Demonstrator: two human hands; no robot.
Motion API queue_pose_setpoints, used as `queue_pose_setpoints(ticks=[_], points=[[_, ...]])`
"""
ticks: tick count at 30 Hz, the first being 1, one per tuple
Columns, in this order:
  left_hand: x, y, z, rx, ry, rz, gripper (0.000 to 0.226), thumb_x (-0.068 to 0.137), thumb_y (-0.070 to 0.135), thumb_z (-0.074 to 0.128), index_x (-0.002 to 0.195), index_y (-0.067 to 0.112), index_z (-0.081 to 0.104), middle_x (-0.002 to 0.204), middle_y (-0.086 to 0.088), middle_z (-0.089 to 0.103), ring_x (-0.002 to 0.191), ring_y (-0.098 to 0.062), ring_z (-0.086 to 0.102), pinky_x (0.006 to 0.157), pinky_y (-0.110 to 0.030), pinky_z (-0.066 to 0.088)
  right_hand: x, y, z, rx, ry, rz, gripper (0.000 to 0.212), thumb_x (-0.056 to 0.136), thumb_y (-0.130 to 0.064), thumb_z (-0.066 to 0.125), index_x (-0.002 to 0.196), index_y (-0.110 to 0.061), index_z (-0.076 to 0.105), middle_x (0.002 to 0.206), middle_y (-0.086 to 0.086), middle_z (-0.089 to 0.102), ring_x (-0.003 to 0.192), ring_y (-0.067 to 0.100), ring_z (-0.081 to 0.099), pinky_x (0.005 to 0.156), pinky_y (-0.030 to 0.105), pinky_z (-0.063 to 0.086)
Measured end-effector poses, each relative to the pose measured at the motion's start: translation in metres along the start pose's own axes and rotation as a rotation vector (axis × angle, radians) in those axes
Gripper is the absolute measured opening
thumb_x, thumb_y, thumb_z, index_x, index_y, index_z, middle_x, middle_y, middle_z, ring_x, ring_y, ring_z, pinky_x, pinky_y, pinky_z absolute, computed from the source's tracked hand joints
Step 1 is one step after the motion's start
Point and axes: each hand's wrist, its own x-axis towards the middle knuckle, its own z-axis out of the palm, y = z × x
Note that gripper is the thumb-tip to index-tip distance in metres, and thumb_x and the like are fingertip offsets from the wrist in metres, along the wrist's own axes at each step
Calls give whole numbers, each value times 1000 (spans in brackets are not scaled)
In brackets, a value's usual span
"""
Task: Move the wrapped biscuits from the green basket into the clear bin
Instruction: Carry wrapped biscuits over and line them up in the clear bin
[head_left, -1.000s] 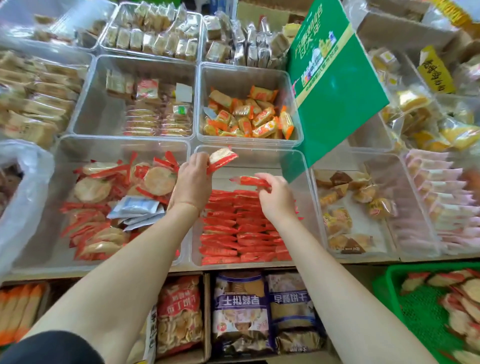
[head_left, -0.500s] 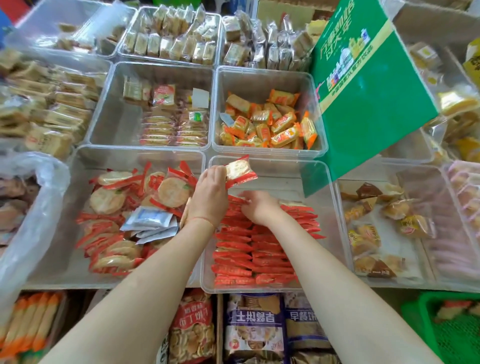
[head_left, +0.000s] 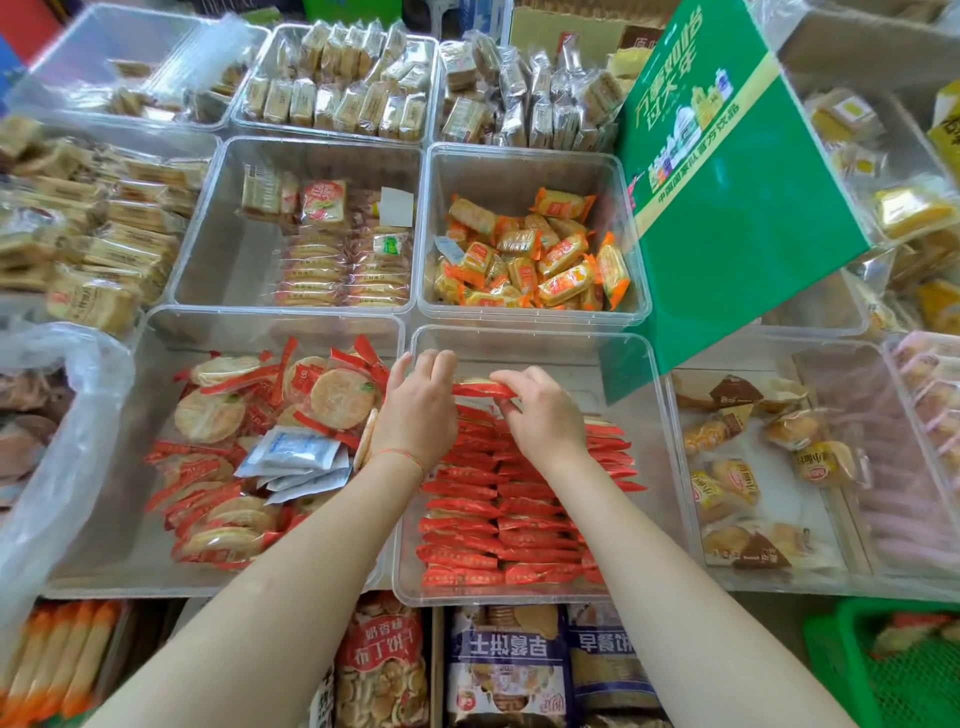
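Both my hands are down in the clear plastic bin (head_left: 655, 415), at the far end of the stacked rows, and between them sits one red-wrapped round biscuit packet (head_left: 480, 388), flat and level just above the pile. My left hand (head_left: 418, 410) has its fingers curled over the packet's left end; my right hand (head_left: 545, 413) pinches the right end with thumb and fingertips. So both grips are closed on that one packet. Beneath it the rows of red-wrapped biscuits (head_left: 498, 512) run from the bin's near edge toward the far wall, which is bare. The green mesh basket (head_left: 852, 670) shows at the lower right, a few packets left inside. I judge these packets light, with slick, crinkly film, and the disc inside brittle, so squeezing the middle risks a crack. Holding the crimped ends, as now, looks safest. Next I would lower it onto the row's far end, edges aligned.
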Motion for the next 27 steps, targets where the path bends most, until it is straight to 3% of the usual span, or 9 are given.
queue_pose_setpoints(ticks=[4, 8, 10, 13, 18, 22, 27], points=[[-3, 2, -4, -105, 38, -26, 58, 80, 19, 61, 134, 4, 43, 129, -12, 53, 118, -17, 27, 117, -45, 24, 17, 4, 11, -70, -222, 232, 37, 96, -18, 52, 130, -31, 60, 124, 1, 63, 111, 27, 60, 86, 37, 53], [-1, 2, -5, -91, 11, -33, 61, 81, 24, 60, 136, 6, 43, 131, -11, 52, 120, -16, 22, 119, -42, 19, 39, -3, 20, -72, -596, 252, 54, 91, -5, 47, 131, -39, 59, 139, 1, 55, 122, 27, 54, 98, 41, 50], [-1, 1, -4, -90, 8, -39, 60, 82, 25, 59, 136, 6, 43, 131, -11, 52, 122, -18, 26, 119, -41, 17, 47, -4, 23, -96, -580, 253, 54, 90, -1, 48, 129, -36, 60, 143, 5, 47, 127, 30, 49, 101, 43, 47], [0, 1, -4, -82, -10, -41, 58, 83, 26, 56, 136, 7, 43, 131, -10, 52, 124, -19, 31, 120, -39, 14, 54, -5, 27, 159, -460, 305, 44, 91, -7, 42, 124, -24, 65, 140, 4, 55, 130, 24, 49, 107, 34, 40], [0, 1, -3, -106, 27, -43, 54, 83, 24, 55, 134, 6, 46, 128, -11, 54, 120, -17, 25, 119, -40, 16, 49, -11, 42, 272, -612, 274, 45, 96, -44, 36, 129, -31, 63, 142, 0, 56, 132, 22, 48, 109, 37, 35], [0, 1, -1, -98, 47, -32, 49, 82, 23, 57, 127, 5, 50, 121, -11, 57, 115, -18, 30, 118, -42, 20, 56, -9, 42, 202, -698, 236, 43, 97, -42, 35, 131, -34, 61, 142, 1, 55, 132, 23, 47, 110, 41, 36], [2, -2, 3, -73, 3, -23, 48, 83, 29, 52, 126, 8, 49, 119, -7, 56, 116, -22, 46, 120, -40, 14, 41, -2, 30, 266, -473, 261, 44, 96, -45, 38, 133, -33, 59, 141, -7, 56, 132, 16, 47, 111, 41, 37]])
